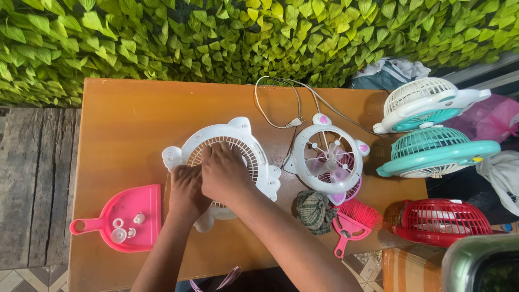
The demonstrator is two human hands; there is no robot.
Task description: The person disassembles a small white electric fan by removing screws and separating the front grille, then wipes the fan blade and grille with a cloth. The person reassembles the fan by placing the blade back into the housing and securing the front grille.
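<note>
While both hands press flat on white fan grille, pink dustpan holds small clear caps.

I see a white fan grille with thin slats on an orange-brown counter, and beside it a white fan body with pale pink blades and little pink ears. There is a bright pink dustpan with small clear caps in it, a pink brush, and a green and brown checked cloth. I also see a white and teal fan, a teal fan, a red grille, and a wall of green and yellow leaves.
</note>
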